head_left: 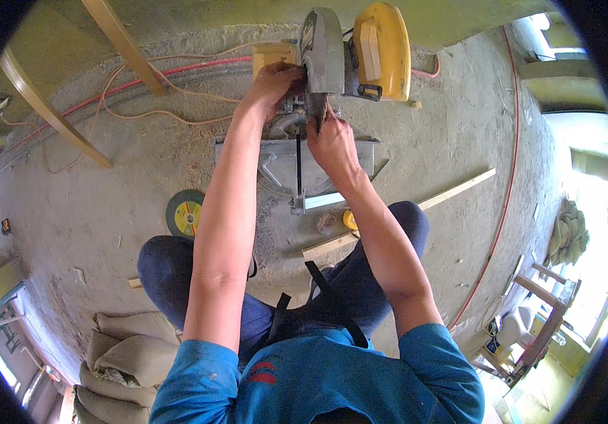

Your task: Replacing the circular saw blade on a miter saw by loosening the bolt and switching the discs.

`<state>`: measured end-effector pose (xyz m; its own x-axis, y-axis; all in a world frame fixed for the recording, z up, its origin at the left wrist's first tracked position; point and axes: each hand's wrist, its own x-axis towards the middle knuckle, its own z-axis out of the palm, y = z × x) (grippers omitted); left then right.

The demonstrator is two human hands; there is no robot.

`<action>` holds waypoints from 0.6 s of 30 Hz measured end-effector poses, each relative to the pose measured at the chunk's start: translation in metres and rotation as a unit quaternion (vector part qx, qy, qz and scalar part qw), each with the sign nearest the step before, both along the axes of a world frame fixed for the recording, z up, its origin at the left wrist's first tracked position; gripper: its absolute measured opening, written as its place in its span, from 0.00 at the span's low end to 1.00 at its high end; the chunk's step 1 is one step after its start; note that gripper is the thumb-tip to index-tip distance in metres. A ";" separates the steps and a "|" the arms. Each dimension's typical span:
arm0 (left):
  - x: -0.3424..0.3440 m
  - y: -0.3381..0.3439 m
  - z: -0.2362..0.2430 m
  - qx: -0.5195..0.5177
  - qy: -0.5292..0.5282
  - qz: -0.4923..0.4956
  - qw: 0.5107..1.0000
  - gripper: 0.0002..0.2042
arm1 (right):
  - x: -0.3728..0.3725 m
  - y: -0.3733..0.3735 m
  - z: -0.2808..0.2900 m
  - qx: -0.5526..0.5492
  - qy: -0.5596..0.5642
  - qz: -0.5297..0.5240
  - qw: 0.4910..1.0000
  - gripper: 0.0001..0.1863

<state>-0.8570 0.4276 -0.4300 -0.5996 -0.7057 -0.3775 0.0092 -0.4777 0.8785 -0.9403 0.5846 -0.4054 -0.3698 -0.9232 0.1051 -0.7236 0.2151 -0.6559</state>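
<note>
A miter or chop saw with a yellow motor housing (391,53) and a rounded grey blade guard (323,49) stands on the floor in front of me. Its grey metal base (332,159) lies below the raised head. My left hand (273,86) is at the left side of the guard, fingers curled in against it; the fingertips are hidden. My right hand (333,141) is closed around the guard's lower front end, where a dark part shows by the fingers. A green cutting disc (177,214) with a yellow and red centre lies flat left of the saw, beside my left forearm.
A long wooden strip (459,189) lies to the right, near a small yellow object (350,220). Loose beige cords (141,116) and a red hose (170,69) run at the far left. Wooden legs (57,109) stand there. Stuffed sacks (131,360) are piled at the lower left.
</note>
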 end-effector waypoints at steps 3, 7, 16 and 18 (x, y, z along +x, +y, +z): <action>0.000 0.003 0.004 0.002 -0.057 0.002 0.998 0.11 | -0.001 0.001 0.000 0.008 0.002 0.005 1.000 0.28; 0.006 -0.002 0.001 -0.035 0.035 -0.035 0.998 0.12 | 0.001 -0.001 0.005 0.001 0.001 0.009 1.000 0.29; 0.005 -0.002 0.005 -0.009 0.005 -0.029 1.000 0.09 | 0.001 0.000 0.004 0.017 0.005 0.000 1.000 0.28; 0.003 0.001 0.004 -0.002 -0.017 -0.019 1.000 0.09 | 0.001 0.000 0.004 0.006 0.003 0.003 1.000 0.28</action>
<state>-0.8543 0.4282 -0.4255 -0.6124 -0.6845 -0.3955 -0.0384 -0.4739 0.8797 -0.9395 0.5842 -0.4017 -0.3638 -0.9265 0.0962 -0.7286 0.2187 -0.6491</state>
